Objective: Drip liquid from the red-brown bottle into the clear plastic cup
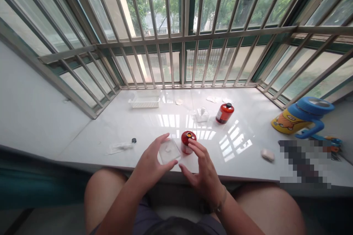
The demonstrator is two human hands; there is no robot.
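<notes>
My left hand [153,158] has its thumb and fingers on opposite sides of a clear square plastic box [169,150], with a small whitish lump visible in it. To the right of the box stands a small red bottle [189,137] with its mouth uncovered. My right hand [200,163] is beside that bottle, thumb and fingers apart, the fingertips overlapping its right side in view; I cannot tell whether they touch it. Further back, a second red bottle [224,114] wears a black cap, next to another clear box [202,115] holding something white.
A white basket [145,100] sits at the back left. Nearer lies a clear tube with a dark cap [134,140]. Some flat white pieces [212,99] lie at the back. On the right are a blue and yellow flask [296,117], a whitish lump [267,155] and a blurred-out dark object [302,163].
</notes>
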